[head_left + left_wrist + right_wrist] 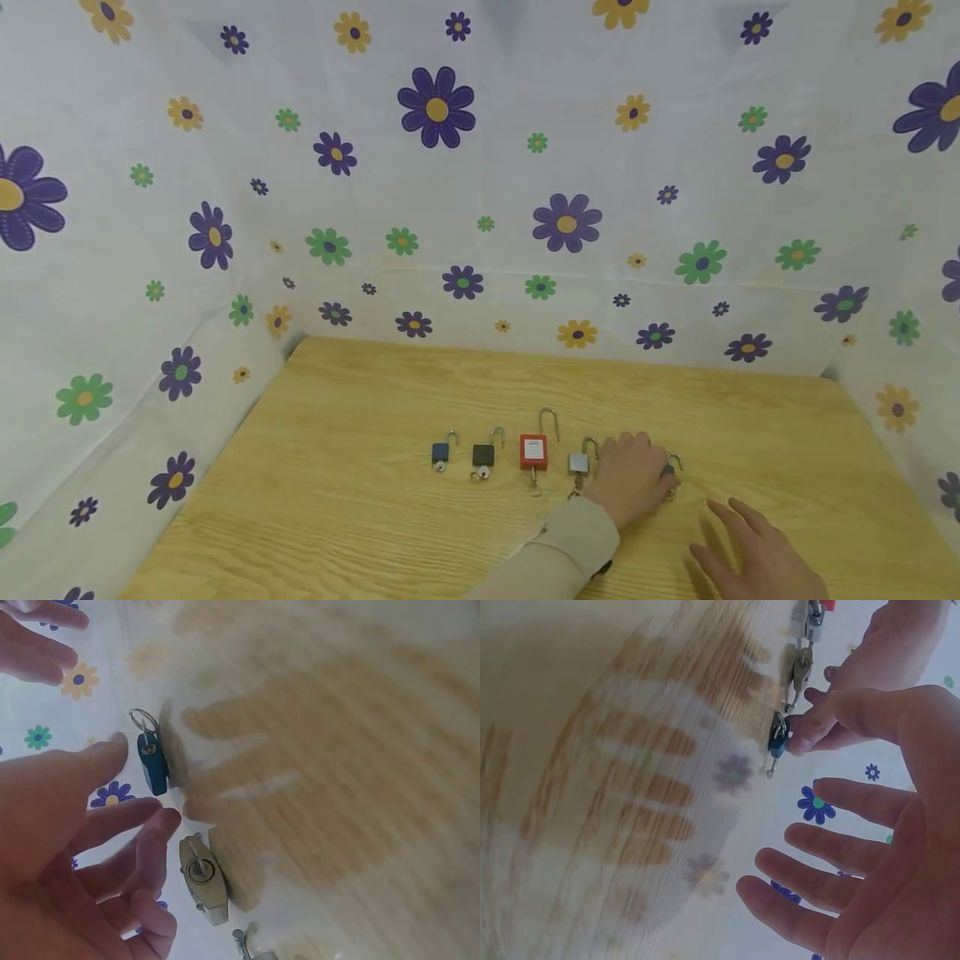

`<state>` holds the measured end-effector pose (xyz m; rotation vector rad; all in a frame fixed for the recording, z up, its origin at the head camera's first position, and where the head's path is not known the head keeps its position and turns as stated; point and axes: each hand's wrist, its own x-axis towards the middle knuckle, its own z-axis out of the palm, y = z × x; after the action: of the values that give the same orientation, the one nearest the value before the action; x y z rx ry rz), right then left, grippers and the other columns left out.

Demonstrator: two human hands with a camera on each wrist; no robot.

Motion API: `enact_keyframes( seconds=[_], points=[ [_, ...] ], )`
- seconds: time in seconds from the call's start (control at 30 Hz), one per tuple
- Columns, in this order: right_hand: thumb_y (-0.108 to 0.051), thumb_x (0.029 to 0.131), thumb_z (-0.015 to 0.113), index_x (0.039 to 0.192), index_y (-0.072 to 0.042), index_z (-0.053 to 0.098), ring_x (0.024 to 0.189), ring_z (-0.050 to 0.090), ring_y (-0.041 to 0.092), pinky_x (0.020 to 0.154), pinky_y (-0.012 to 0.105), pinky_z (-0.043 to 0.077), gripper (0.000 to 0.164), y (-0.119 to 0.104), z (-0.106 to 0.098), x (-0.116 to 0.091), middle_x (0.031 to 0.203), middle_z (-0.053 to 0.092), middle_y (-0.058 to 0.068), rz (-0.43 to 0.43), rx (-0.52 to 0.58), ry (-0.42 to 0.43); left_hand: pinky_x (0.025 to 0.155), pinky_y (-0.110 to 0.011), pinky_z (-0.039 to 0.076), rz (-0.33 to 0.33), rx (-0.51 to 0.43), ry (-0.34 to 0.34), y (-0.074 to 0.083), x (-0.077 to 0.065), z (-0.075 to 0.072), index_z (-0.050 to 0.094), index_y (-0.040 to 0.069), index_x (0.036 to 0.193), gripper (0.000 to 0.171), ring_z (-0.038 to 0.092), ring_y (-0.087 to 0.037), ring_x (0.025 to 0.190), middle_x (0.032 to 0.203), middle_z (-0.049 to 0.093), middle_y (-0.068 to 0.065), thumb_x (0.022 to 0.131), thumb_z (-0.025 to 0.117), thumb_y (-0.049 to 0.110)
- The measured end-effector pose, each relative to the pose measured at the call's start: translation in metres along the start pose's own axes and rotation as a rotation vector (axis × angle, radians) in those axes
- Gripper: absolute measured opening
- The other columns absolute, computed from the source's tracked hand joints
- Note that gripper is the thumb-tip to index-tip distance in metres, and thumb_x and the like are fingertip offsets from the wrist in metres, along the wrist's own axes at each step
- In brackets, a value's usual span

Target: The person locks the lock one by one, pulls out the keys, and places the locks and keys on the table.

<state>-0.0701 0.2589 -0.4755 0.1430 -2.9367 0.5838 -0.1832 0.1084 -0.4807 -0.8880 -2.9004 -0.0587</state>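
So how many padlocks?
6, left to right: blue padlock, black one, red one, silver one, brass-coloured one hidden from the head view by the left hand, then a partly covered blue one.

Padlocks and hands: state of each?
Left-end blue padlock: open, key in.
Black padlock: open, key in.
Red padlock: open, key in.
Silver padlock: open.
Tan padlock: shackle state unclear.
Right-end blue padlock: open.
Left hand: at right-end blue padlock, grip unclear.
Right hand: fingers spread, holding nothing.
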Motion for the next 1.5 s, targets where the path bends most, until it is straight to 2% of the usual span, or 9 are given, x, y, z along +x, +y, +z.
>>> enact_keyframes(
  seconds=[0.23,0.47,0.63,0.77,0.87,1.07,1.17,1.3,1.5],
  points=[
    [-0.043,0.083,0.073,0.123,0.004,0.062,0.094,0.059,0.053,0.067,0.064,0.053,0.062,-0.001,-0.001,0.002,0.119,0.058,0.04,0.016,0.006,-0.04,0.059,-0.031,0.049,-0.045,-0.026,-0.044,0.004,0.005,-0.002,0.072,0.029,0.078,0.026,0.054,-0.01,0.067,0.077,0.063,0.007,0.088,0.065,0.051],
    [-0.041,0.084,0.073,0.124,0.004,0.061,0.096,0.059,0.053,0.069,0.063,0.053,0.062,0.0,0.0,0.003,0.12,0.057,0.04,0.027,0.016,-0.072,0.037,-0.022,0.029,-0.021,-0.091,-0.035,0.003,0.006,-0.005,0.047,0.022,0.056,0.043,0.034,-0.005,0.041,0.048,0.041,0.01,0.084,0.074,0.041],
    [-0.037,0.084,0.073,0.124,0.005,0.061,0.095,0.059,0.052,0.07,0.062,0.054,0.059,0.0,0.001,0.004,0.118,0.058,0.039,0.039,0.006,-0.062,0.035,-0.018,0.025,-0.02,-0.324,-0.042,-0.001,0.003,-0.009,0.043,0.018,0.053,0.045,0.027,-0.003,0.037,0.045,0.034,0.01,0.08,0.078,0.023],
    [-0.033,0.085,0.073,0.125,0.005,0.061,0.093,0.061,0.051,0.069,0.061,0.054,0.056,0.0,0.001,0.005,0.118,0.058,0.039,0.059,0.007,-0.053,0.043,-0.011,0.038,0.002,-0.498,0.0,-0.01,-0.002,-0.012,0.063,0.015,0.061,0.023,0.038,0.003,0.044,0.056,0.055,0.011,0.081,0.075,0.014],
    [-0.03,0.086,0.072,0.124,0.005,0.062,0.09,0.062,0.05,0.067,0.06,0.055,0.052,-0.001,0.001,0.004,0.117,0.06,0.038,0.049,0.03,-0.019,0.059,-0.012,0.05,0.009,-0.644,0.025,-0.015,-0.008,-0.019,0.077,0.014,0.085,0.005,0.053,0.006,0.061,0.078,0.071,0.01,0.085,0.075,0.019],
    [-0.028,0.091,0.067,0.124,0.003,0.062,0.095,0.062,0.048,0.069,0.059,0.055,0.045,-0.008,-0.003,0.004,0.118,0.062,0.035,0.081,0.1,0.038,0.058,-0.016,0.053,-0.032,-1.082,0.049,-0.02,-0.022,-0.045,0.077,0.021,0.096,0.012,0.061,0.005,0.069,0.084,0.072,0.011,0.085,0.076,0.026],
    [-0.023,0.091,0.068,0.12,0.002,0.064,0.09,0.066,0.043,0.064,0.053,0.059,0.038,-0.016,-0.003,0.005,0.113,0.066,0.031,0.083,0.182,0.131,0.058,-0.019,0.055,-0.022,-1.259,0.047,-0.027,-0.033,-0.053,0.076,0.019,0.099,0.015,0.065,0.001,0.072,0.091,0.072,0.009,0.085,0.075,0.027],
    [-0.013,0.089,0.07,0.109,0.0,0.07,0.08,0.07,0.036,0.057,0.047,0.06,0.024,-0.028,-0.004,0.004,0.1,0.074,0.024,0.059,0.259,0.252,0.064,-0.021,0.056,0.001,-1.356,0.014,-0.043,-0.049,-0.057,0.074,0.018,0.101,0.017,0.067,-0.002,0.077,0.096,0.073,0.006,0.087,0.074,0.027],
    [-0.007,0.087,0.07,0.1,-0.004,0.074,0.075,0.07,0.026,0.053,0.034,0.06,0.013,-0.041,-0.008,0.004,0.09,0.077,0.012,0.04,0.256,0.32,0.072,-0.024,0.056,-0.001,-1.431,-0.018,-0.068,-0.07,-0.055,0.073,0.015,0.104,0.017,0.069,-0.008,0.084,0.098,0.074,0.0,0.088,0.073,0.021]
  ],
)
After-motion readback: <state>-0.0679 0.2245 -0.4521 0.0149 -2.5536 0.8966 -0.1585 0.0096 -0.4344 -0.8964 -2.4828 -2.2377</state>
